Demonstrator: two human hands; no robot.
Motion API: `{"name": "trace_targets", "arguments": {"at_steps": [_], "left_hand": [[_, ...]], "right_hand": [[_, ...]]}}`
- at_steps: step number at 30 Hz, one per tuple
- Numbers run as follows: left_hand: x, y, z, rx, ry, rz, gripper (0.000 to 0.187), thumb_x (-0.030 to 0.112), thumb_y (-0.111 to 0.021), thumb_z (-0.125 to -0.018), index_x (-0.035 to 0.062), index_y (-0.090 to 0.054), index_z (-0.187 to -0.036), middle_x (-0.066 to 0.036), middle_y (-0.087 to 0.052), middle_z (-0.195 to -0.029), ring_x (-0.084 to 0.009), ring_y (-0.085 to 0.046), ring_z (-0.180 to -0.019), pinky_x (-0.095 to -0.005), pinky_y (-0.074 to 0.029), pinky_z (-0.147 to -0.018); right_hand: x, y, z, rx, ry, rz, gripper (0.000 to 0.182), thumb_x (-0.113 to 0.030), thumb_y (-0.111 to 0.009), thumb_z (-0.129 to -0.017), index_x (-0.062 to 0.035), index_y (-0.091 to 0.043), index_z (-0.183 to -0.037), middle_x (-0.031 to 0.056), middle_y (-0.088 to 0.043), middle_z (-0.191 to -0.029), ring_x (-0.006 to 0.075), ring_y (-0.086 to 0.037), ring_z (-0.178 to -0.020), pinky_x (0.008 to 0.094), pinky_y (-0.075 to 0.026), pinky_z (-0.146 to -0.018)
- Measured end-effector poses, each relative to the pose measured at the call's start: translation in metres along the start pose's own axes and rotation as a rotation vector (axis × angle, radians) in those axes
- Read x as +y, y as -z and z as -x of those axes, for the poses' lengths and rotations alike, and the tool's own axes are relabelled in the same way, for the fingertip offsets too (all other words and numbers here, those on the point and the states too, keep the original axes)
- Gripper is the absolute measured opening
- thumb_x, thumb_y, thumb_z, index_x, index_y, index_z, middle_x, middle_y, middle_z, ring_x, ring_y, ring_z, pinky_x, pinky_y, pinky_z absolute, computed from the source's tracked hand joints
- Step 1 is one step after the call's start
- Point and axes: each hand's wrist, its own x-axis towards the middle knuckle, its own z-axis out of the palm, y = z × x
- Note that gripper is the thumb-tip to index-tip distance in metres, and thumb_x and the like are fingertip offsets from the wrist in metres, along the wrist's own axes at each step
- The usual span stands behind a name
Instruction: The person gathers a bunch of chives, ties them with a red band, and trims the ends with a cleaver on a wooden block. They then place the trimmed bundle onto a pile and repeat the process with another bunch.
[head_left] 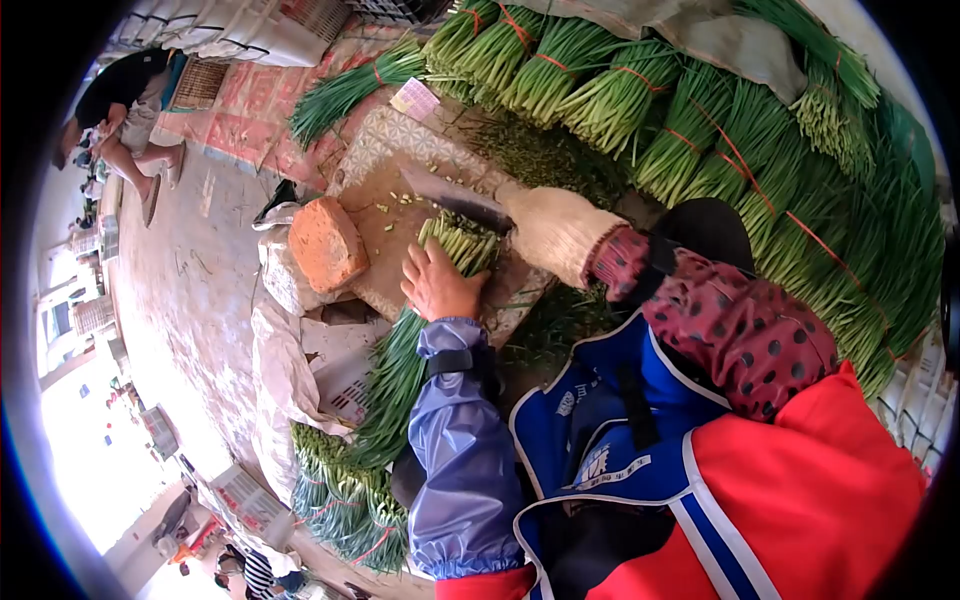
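Note:
My bare left hand is wrapped over a bunch of long green chives, whose pale cut ends lie on the patterned board. The leafy part trails down past my left sleeve. In a beige knitted glove, my right hand grips a knife. Its broad dark blade lies just beyond the stalk ends and points to the left. Small chopped bits are scattered on the board around the blade. The knife's handle is hidden inside the glove.
An orange brick sits at the board's left edge. Banded chive bundles line the top and right, with more bundles at lower left. Loose trimmings lie beyond the board. Another person is at upper left.

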Motion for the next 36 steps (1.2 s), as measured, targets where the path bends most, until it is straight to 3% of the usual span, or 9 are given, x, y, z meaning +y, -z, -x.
{"name": "trace_targets", "arguments": {"at_steps": [1,2,5,9,19,25,30,35,36], "left_hand": [[0.0,-0.005,0.001,0.05,-0.017,-0.086,0.094,0.034,-0.089,-0.061,0.0074,-0.043,-0.138,-0.021,-0.04,-0.149,-0.0378,-0.036,-0.138,-0.0535,-0.036,-0.105],[0.0,-0.01,0.0,0.095,-0.016,-0.122,0.095,0.034,-0.088,-0.062,0.0094,-0.042,-0.141,-0.022,-0.041,-0.147,-0.0395,-0.038,-0.137,-0.0536,-0.037,-0.105],[-0.015,-0.01,-0.014,-0.045,-0.083,0.085,0.1,0.035,-0.088,-0.062,0.0115,-0.038,-0.146,-0.022,-0.044,-0.144,-0.0405,-0.043,-0.133,-0.0551,-0.038,-0.104],[-0.027,-0.018,-0.03,-0.042,-0.137,0.082,0.111,0.041,-0.088,-0.06,0.0,-0.032,-0.147,-0.022,-0.052,-0.135,-0.039,-0.052,-0.123,-0.0478,-0.044,-0.101],[-0.028,-0.02,-0.031,-0.02,-0.154,0.07,0.079,0.041,-0.087,-0.061,0.0003,-0.051,-0.118,-0.02,-0.062,-0.115,-0.0392,-0.06,-0.108,-0.048,-0.048,-0.091],[-0.026,-0.021,-0.03,0.0,-0.179,0.059,0.075,0.041,-0.086,-0.062,0.0021,-0.052,-0.116,-0.018,-0.062,-0.115,-0.0382,-0.059,-0.109,-0.0496,-0.048,-0.09],[-0.031,-0.032,-0.034,-0.014,-0.163,0.064,0.073,0.038,-0.085,-0.063,0.0022,-0.052,-0.117,-0.017,-0.062,-0.116,-0.0378,-0.059,-0.11,-0.0499,-0.047,-0.091],[-0.028,-0.034,-0.035,0.027,-0.153,0.03,0.07,0.034,-0.084,-0.064,0.0016,-0.051,-0.117,-0.018,-0.062,-0.116,-0.0394,-0.059,-0.109,-0.0516,-0.047,-0.09],[-0.03,-0.029,-0.036,-0.072,-0.121,0.08,0.095,0.036,-0.088,-0.06,0.0007,-0.042,-0.135,-0.021,-0.055,-0.131,-0.0416,-0.052,-0.122,-0.0544,-0.043,-0.097]], "right_hand": [[-0.001,0.005,0.007,0.062,-0.08,-0.186,0.036,-0.012,-0.06,-0.086,0.0017,-0.047,-0.116,0.0267,-0.066,-0.089,0.0438,-0.065,-0.089,0.0503,-0.052,-0.074],[0.008,-0.006,0.009,0.158,0.062,0.006,0.035,-0.012,-0.061,-0.085,-0.0001,-0.047,-0.115,0.0252,-0.065,-0.086,0.0447,-0.064,-0.085,0.0516,-0.051,-0.072],[-0.002,0.01,0.044,0.28,-0.017,-0.172,0.026,-0.013,-0.06,-0.088,-0.0044,-0.049,-0.111,0.0206,-0.066,-0.083,0.0371,-0.068,-0.078,0.0453,-0.055,-0.066],[0.006,-0.004,0.063,0.281,0.08,-0.181,0.032,-0.014,-0.062,-0.085,-0.0028,-0.048,-0.111,0.0173,-0.064,-0.076,0.0382,-0.066,-0.074,0.047,-0.053,-0.062],[0.012,-0.044,0.048,0.27,0.084,-0.122,0.036,-0.012,-0.062,-0.081,-0.0023,-0.05,-0.113,0.0225,-0.063,-0.089,0.0416,-0.064,-0.08,0.048,-0.053,-0.069],[0.018,-0.03,0.03,0.122,0.155,-0.076,0.029,-0.009,-0.061,-0.08,-0.0005,-0.05,-0.105,0.0232,-0.063,-0.077,0.0426,-0.064,-0.076,0.0497,-0.052,-0.068],[-0.01,-0.023,-0.004,-0.058,0.034,-0.072,0.022,-0.006,-0.057,-0.085,0.0044,-0.051,-0.104,0.0244,-0.067,-0.085,0.0424,-0.067,-0.084,0.0485,-0.054,-0.072],[-0.016,-0.087,-0.09,0.044,-0.028,-0.293,0.027,-0.006,-0.058,-0.085,0.0052,-0.052,-0.109,0.0241,-0.068,-0.09,0.0412,-0.068,-0.085,0.0471,-0.055,-0.073],[-0.016,-0.084,-0.091,0.102,0.02,-0.259,0.029,-0.006,-0.057,-0.085,0.0048,-0.053,-0.112,0.0249,-0.068,-0.093,0.0413,-0.068,-0.088,0.046,-0.055,-0.073]]}}
